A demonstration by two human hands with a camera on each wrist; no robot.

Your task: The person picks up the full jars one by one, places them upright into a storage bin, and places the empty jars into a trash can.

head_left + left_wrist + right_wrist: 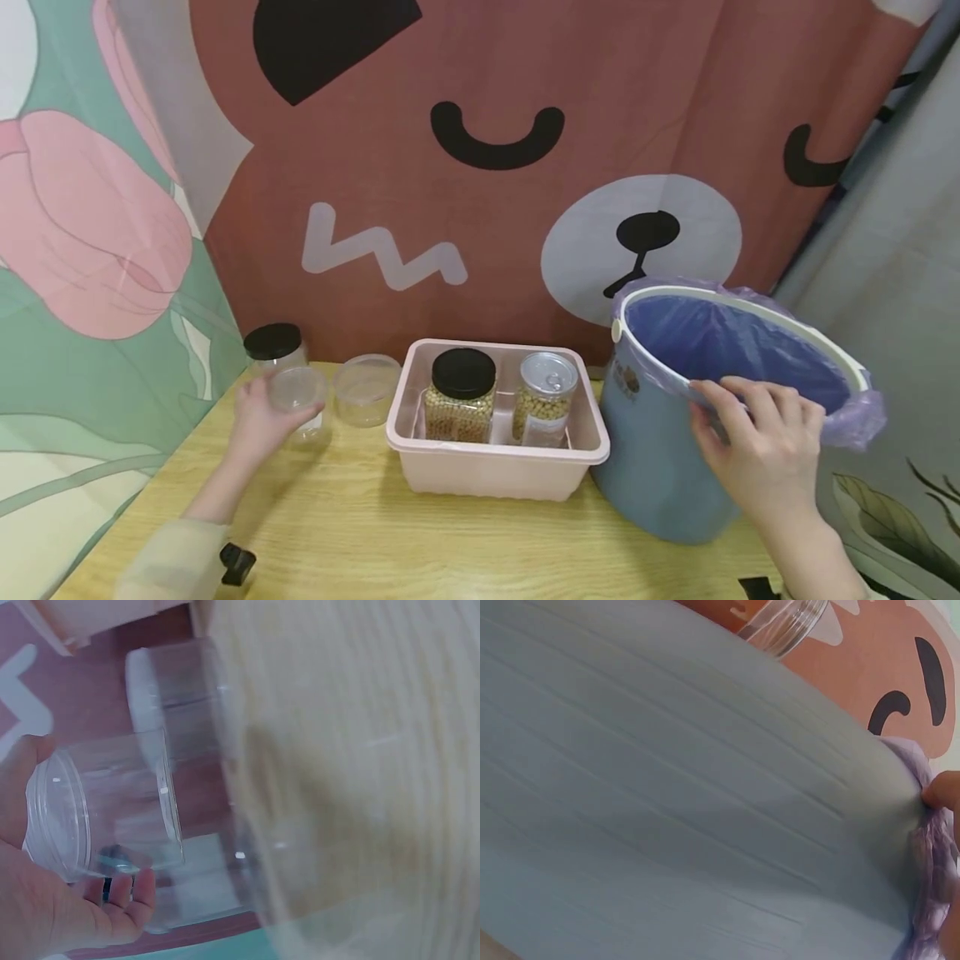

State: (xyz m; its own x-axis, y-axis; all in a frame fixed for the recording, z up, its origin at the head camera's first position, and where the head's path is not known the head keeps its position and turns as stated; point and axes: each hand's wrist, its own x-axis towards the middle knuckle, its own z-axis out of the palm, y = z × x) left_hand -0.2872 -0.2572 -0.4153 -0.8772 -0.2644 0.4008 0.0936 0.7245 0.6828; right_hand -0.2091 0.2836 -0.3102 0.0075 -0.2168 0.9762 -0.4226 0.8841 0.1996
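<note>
At the left of the head view my left hand grips a small clear plastic jar round its side. The left wrist view shows the thumb and fingers of the left hand about this see-through jar, and no contents are visible in it. On the right, my right hand holds the near rim of a blue-grey trash bin, thumb outside and fingers over the edge. A purple bag lines the bin under a white rim ring.
A pink basket in the middle holds a black-lidded jar and a pull-tab can, both with pale round grains. A clear jar and a black-lidded jar stand by the left hand on the wooden table.
</note>
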